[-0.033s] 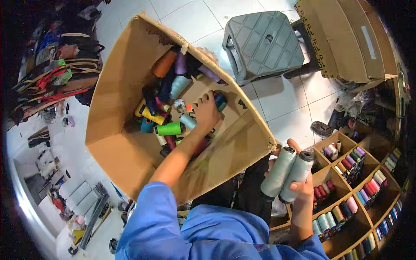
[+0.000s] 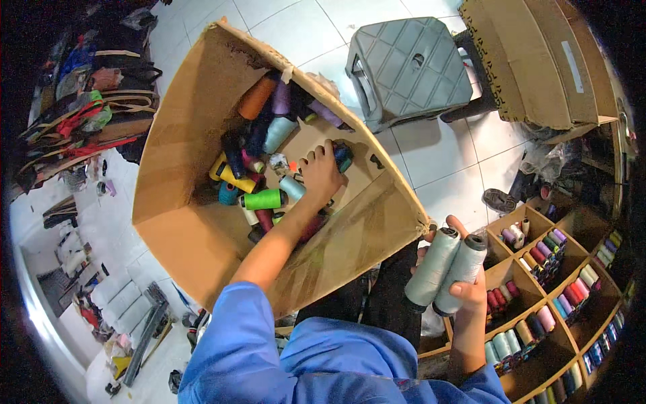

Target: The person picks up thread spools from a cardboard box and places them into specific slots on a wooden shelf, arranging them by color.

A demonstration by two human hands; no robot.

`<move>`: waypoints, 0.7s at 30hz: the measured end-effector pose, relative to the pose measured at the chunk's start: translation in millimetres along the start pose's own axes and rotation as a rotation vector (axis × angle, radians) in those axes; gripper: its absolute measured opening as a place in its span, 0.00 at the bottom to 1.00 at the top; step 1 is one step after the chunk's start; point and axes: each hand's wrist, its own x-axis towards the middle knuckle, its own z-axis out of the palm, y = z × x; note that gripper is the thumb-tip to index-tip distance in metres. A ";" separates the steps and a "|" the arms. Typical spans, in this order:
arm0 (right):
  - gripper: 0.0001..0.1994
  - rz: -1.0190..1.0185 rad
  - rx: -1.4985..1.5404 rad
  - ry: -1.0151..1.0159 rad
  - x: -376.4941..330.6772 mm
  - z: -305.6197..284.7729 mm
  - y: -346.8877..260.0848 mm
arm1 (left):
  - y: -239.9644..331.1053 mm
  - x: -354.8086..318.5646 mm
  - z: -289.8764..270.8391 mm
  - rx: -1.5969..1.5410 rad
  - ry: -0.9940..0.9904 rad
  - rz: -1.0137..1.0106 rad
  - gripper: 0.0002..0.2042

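My left hand (image 2: 321,174) reaches down into a large cardboard box (image 2: 176,155), its fingers curled against a dark blue-green thread spool (image 2: 343,157). Part of that grip is hidden by the hand itself. Around it lie loose spools: a bright green one (image 2: 262,200), a yellow one (image 2: 234,176), a light blue one (image 2: 278,135), an orange-brown one (image 2: 257,97) and a purple one (image 2: 280,99). Outside the box's right corner, my right hand (image 2: 471,291) grips two pale grey thread spools (image 2: 434,269) side by side, both tilted.
A wooden rack with compartments (image 2: 531,289) full of coloured spools stands at the lower right. Beyond the box are a grey plastic stool (image 2: 410,67) and another cardboard box (image 2: 525,60) on white floor tiles. Piled fabric and straps (image 2: 101,101) fill the far left.
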 end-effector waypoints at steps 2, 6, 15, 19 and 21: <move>0.51 0.003 -0.011 0.013 -0.8 2.7 -1.7 | -2.5 -5.8 9.4 0.033 0.100 0.049 0.45; 0.52 0.016 0.005 -0.045 -0.3 -0.8 -4.3 | -2.7 -8.9 20.2 0.056 0.248 0.113 0.46; 0.52 0.007 -0.058 -0.005 2.3 9.5 -4.0 | -6.4 -3.8 10.4 0.031 0.143 0.098 0.45; 0.52 -0.010 -0.037 -0.007 2.7 7.4 -5.6 | -8.5 -6.9 -25.5 -0.154 0.116 0.041 0.42; 0.51 -0.015 -0.010 -0.010 -2.0 7.2 -6.7 | -27.4 -11.6 -49.8 -0.347 0.296 0.060 0.41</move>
